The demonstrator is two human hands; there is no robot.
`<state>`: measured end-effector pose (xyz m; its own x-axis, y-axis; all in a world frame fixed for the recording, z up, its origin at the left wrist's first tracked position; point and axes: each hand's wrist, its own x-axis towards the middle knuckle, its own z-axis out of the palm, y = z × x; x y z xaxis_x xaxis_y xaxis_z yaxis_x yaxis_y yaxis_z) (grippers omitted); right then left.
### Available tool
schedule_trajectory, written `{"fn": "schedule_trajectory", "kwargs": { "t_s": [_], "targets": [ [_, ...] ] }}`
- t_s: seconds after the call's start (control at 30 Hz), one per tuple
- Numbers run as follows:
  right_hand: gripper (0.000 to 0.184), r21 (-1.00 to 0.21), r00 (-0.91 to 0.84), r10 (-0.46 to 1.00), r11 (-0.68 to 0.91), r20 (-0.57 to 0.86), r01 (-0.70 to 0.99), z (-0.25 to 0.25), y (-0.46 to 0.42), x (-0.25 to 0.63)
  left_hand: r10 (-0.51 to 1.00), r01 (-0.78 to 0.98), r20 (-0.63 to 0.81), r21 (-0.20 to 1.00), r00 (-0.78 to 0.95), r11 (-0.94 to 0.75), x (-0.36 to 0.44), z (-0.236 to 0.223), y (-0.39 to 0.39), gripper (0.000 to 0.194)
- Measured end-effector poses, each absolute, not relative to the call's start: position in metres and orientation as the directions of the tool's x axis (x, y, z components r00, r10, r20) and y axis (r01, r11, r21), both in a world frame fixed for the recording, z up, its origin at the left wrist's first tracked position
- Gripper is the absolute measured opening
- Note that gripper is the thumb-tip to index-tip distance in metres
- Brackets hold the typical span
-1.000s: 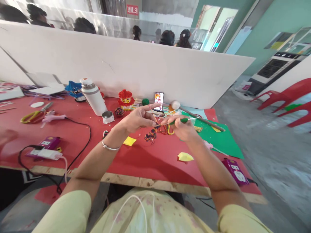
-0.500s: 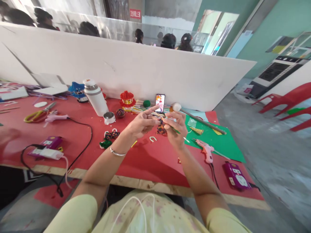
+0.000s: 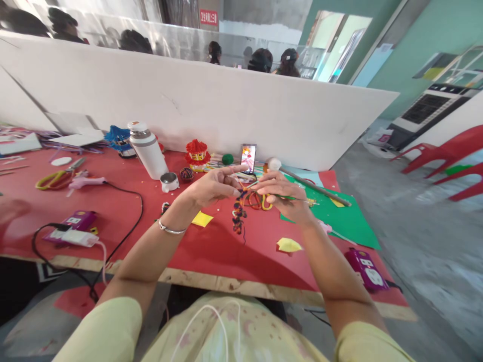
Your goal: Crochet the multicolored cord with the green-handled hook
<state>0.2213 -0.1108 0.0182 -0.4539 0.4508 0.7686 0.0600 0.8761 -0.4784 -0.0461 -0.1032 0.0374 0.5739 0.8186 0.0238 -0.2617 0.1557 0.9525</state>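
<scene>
A strip of multicoloured crocheted yarn (image 3: 238, 217) hangs from the fingertips of my left hand (image 3: 213, 189), with a loose yarn tail below it. The left index finger is stretched out while the thumb and other fingers pinch the top of the strip. My right hand (image 3: 290, 195) is closed on a crochet hook (image 3: 287, 197) with a green handle, its tip side close to the yarn at the left fingers. Behind and below the hands lie scissors (image 3: 267, 202) with red and yellow handles, partly hidden. A phone (image 3: 248, 159) stands upright just beyond the hands.
Yellow pieces (image 3: 289, 245) lie on the red table (image 3: 234, 266). At left are a white thermos (image 3: 148, 152), a steel cup (image 3: 169, 181), a yarn ball (image 3: 186, 174), shears (image 3: 56, 178) and a pink glue gun (image 3: 88, 183). A purple power strip (image 3: 366, 270) sits right, near green sheet (image 3: 358, 229).
My hands have moved apart, the right one rightward. The crocheted strip now hangs lower and longer. Yellow pieces and the red-and-yellow scissors show now; the white hooked piece no longer does.
</scene>
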Motion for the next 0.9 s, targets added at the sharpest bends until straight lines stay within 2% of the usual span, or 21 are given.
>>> {"fn": "schedule_trajectory", "kwargs": {
  "t_s": [0.23,0.4,0.5,0.6,0.63,0.7,0.77,0.8,0.83,0.9],
  "targets": [
    [0.020,-0.467,-0.475,0.426,0.883,0.770,0.034,0.025,-0.117,0.224,0.788,-0.230,0.037,0.964,0.614,0.134,-0.050,0.039,-0.099,0.073],
    [0.017,-0.562,-0.450,0.499,0.827,0.741,-0.007,0.023,-0.119,0.227,0.769,-0.186,0.008,0.972,0.640,0.145,-0.048,0.044,-0.100,0.069],
    [0.020,-0.658,-0.375,0.589,0.749,0.716,-0.078,0.010,-0.119,0.217,0.788,-0.193,0.032,0.975,0.615,0.111,-0.040,0.043,-0.103,0.071],
    [0.022,-0.686,-0.226,0.653,0.718,0.722,-0.116,-0.009,-0.120,0.197,0.851,-0.243,0.143,0.970,0.505,-0.018,-0.024,0.036,-0.109,0.080],
    [0.019,-0.666,-0.159,0.652,0.743,0.742,-0.060,-0.015,-0.121,0.190,0.875,-0.242,0.199,0.965,0.441,-0.098,-0.017,0.032,-0.111,0.081],
    [0.017,-0.569,-0.021,0.581,0.803,0.813,0.179,-0.025,-0.122,0.178,0.923,-0.184,0.306,0.946,0.233,-0.267,-0.005,0.026,-0.115,0.079],
    [0.021,-0.419,0.052,0.437,0.814,0.898,0.402,-0.030,-0.122,0.169,0.934,-0.159,0.344,0.932,0.095,-0.327,0.004,0.021,-0.120,0.079],
    [0.024,-0.355,0.068,0.366,0.816,0.928,0.457,-0.031,-0.122,0.166,0.940,-0.201,0.332,0.928,0.073,-0.313,0.007,0.020,-0.121,0.080],
    [0.027,-0.315,0.078,0.316,0.827,0.946,0.465,-0.032,-0.121,0.164,0.949,-0.270,0.304,0.924,0.086,-0.272,0.007,0.019,-0.122,0.083],
    [0.028,-0.318,0.087,0.308,0.874,0.947,0.367,-0.029,-0.117,0.165,0.956,-0.414,0.219,0.902,0.193,-0.123,0.003,0.021,-0.122,0.087]
  ]
}}
